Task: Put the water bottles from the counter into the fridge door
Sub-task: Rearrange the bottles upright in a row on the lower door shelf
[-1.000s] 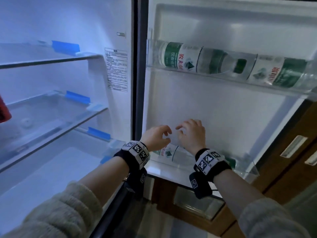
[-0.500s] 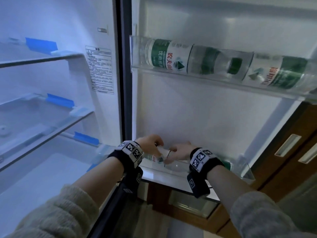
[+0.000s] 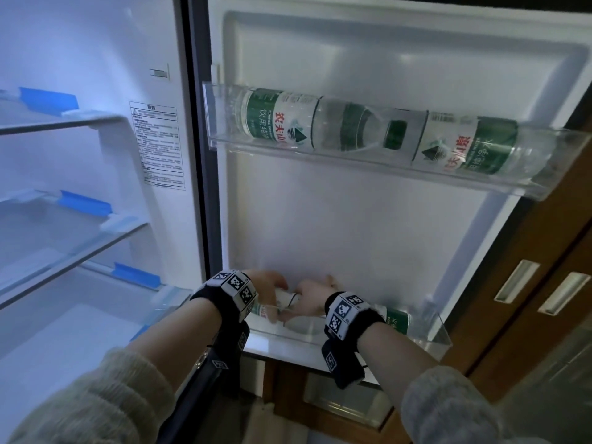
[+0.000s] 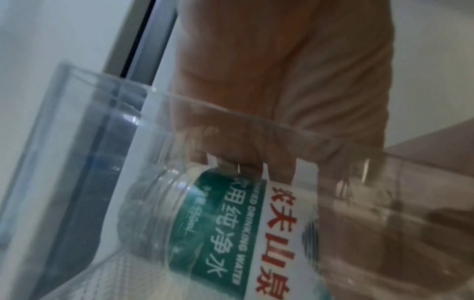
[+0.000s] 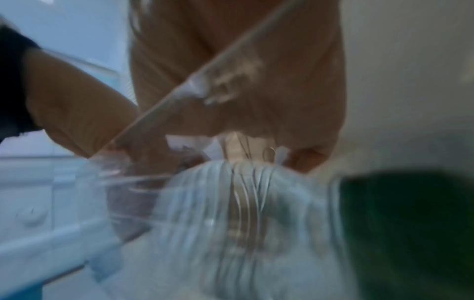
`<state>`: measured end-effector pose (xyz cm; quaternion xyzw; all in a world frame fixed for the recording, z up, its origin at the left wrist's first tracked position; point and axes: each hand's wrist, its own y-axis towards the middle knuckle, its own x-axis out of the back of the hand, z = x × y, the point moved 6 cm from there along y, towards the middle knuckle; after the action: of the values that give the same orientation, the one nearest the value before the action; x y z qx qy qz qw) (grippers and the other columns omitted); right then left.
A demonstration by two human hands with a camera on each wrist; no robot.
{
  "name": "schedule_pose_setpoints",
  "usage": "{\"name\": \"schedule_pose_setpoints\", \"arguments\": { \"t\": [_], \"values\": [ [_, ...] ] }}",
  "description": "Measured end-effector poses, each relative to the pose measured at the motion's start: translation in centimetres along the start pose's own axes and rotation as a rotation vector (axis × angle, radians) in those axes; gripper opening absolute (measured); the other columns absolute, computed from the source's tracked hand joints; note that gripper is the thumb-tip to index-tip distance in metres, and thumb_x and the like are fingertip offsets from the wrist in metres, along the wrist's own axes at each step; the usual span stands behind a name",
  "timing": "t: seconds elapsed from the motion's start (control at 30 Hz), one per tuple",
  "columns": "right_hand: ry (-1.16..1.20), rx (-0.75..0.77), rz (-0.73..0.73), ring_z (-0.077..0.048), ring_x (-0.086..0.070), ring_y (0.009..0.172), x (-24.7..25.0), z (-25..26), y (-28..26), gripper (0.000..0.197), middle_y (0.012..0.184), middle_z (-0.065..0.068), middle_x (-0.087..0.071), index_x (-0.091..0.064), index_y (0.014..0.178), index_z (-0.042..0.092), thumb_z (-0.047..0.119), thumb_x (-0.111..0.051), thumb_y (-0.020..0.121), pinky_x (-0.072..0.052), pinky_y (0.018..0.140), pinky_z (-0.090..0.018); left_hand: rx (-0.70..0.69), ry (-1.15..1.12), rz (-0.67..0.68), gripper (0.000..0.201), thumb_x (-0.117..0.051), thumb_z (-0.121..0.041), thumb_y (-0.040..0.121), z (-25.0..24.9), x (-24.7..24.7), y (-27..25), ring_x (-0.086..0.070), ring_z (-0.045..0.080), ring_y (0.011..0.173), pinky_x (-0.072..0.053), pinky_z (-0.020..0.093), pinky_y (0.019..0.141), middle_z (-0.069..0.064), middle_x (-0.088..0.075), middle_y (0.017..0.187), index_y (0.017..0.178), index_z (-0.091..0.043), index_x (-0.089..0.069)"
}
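Two bottles (image 3: 352,129) lie in upper door bin (image 3: 528,184); below it, left hand (image 3: 269,291) and right hand (image 3: 312,298) both curl around water bottle (image 4: 220,233) in lower bin (image 3: 439,331).

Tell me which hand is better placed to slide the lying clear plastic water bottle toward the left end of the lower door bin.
Probably the right hand: it holds the clear plastic water bottle on its right part, behind the push. The left hand grips the label ahead.

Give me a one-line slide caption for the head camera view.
Both hands, left hand and right hand, settle a water bottle lying in the lower door bin; two bottles fill the upper bin.
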<state>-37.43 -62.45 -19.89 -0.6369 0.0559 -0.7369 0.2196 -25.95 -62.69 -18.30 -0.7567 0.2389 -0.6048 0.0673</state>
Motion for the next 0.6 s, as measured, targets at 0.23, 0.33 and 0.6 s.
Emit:
{"name": "schedule_pose_setpoints", "arguments": {
  "t": [0.23, 0.33, 0.6],
  "values": [
    [0.012, 0.066, -0.263, -0.021, -0.064, 0.100, 1.7, 0.1, -0.6, 0.063, 0.108, 0.002, -0.070, -0.070, 0.107, 0.025, 0.066, -0.074, 0.060, -0.053, 0.087, -0.032, -0.059, 0.117, -0.026, 0.086, -0.086, -0.017, 0.065, -1.7, 0.4, -0.2, -0.047, 0.019, 0.130, -0.037, 0.030, 0.101, -0.003, -0.051, 0.142, 0.140, -0.024, -0.043],
    [-0.019, 0.128, -0.327, -0.019, -0.066, 0.091, 3.6, 0.4, -1.8, 0.059, 0.096, 0.003, -0.072, -0.069, 0.105, 0.026, 0.063, -0.075, 0.059, -0.052, 0.076, -0.027, -0.108, 0.178, -0.245, 0.074, -0.084, -0.034, 0.060, -2.1, 1.3, -0.8, -0.061, 0.016, 0.112, -0.046, 0.031, 0.089, -0.011, -0.065, 0.121, 0.126, -0.037, -0.051],
    [-0.263, 0.194, -0.456, -0.019, -0.064, 0.094, 8.2, 0.7, -4.1, 0.061, 0.099, 0.008, -0.070, -0.065, 0.108, 0.036, 0.067, -0.072, 0.056, -0.048, 0.079, -0.029, -0.168, -0.103, -0.464, 0.071, -0.071, -0.051, 0.060, -1.6, 1.5, -1.2, -0.065, 0.011, 0.091, -0.054, 0.027, 0.072, -0.017, -0.064, 0.109, 0.126, -0.039, -0.050]
  ]
}}
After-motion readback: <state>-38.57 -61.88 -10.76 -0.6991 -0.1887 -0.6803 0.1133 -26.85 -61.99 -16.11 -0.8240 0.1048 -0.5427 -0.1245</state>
